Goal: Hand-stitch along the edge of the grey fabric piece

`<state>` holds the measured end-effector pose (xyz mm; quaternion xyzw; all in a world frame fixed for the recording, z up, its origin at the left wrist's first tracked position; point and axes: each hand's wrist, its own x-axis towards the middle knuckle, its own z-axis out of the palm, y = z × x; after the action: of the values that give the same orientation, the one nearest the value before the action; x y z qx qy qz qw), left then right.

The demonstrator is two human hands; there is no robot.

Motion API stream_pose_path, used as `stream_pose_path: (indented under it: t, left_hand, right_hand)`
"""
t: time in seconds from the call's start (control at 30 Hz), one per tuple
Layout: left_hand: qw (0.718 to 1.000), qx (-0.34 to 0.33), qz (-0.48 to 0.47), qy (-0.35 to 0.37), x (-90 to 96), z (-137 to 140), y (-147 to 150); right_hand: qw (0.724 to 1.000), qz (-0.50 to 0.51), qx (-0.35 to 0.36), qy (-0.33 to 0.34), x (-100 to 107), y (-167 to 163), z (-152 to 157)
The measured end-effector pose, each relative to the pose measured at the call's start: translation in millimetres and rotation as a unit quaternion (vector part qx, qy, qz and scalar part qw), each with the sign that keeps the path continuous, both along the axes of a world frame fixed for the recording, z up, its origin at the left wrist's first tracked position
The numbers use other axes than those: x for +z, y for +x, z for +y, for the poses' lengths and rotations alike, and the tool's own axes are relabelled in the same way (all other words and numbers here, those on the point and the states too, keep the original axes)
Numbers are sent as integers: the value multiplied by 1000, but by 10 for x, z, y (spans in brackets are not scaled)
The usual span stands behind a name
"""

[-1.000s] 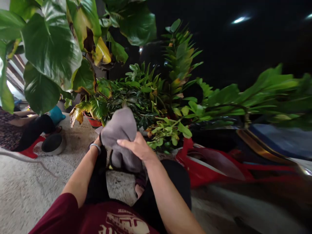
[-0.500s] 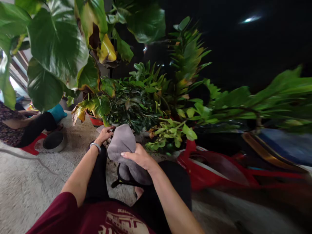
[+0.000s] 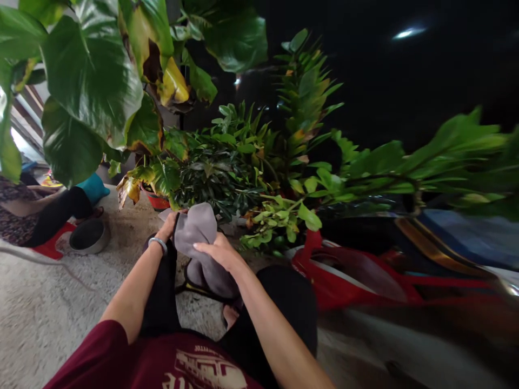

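A grey, soft-looking piece of fabric (image 3: 195,229) with thin black edging is bunched up between my knees. My right hand (image 3: 221,253) grips its right side, with the thumb lying across the front and the fingers behind. At its upper left edge, my left hand (image 3: 167,227), with a bracelet at the wrist, is closed on the border. Its fingertips are partly hidden behind the cloth. The lower part of the fabric hangs in folds near my foot (image 3: 231,316), and a dark strap or edge curves out to the left.
Potted plants (image 3: 211,167) crowd the space ahead, with large leaves (image 3: 91,70) overhanging at upper left. A red scooter-like body (image 3: 348,270) stands close on my right. At left, a person (image 3: 24,210) sits on a red stool (image 3: 54,243) beside a grey basin (image 3: 89,236).
My left hand has come against the fabric's left edge and closed on it. My right hand and the fabric have shifted slightly left, and the dark strap below lies differently.
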<state>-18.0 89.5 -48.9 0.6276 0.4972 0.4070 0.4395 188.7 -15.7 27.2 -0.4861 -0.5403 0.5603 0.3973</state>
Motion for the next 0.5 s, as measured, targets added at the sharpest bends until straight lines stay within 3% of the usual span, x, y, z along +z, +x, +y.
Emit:
stream_pose_path:
  t: [0.1, 0.17, 0.27, 0.33, 0.4, 0.5]
  left_hand:
    - [999, 5, 21, -27, -44, 51, 0]
    - [999, 9, 28, -30, -70, 48, 21]
    - [999, 8, 21, -28, -81, 29, 74]
    - [999, 17, 18, -25, -76, 25, 107]
    - [999, 23, 15, -23, -71, 27, 123]
    - [999, 9, 7, -31, -76, 31, 110]
  right_hand:
    - [998, 47, -22, 25, 313, 244, -234]
    - [985, 107, -112, 73, 613, 367, -144]
    - [929, 205, -277, 135, 859, 440, 226]
    - [898, 264, -331, 121, 783, 408, 429]
    - [893, 304, -330, 43, 540, 330, 451]
    - [903, 300, -285, -117, 90, 202, 97]
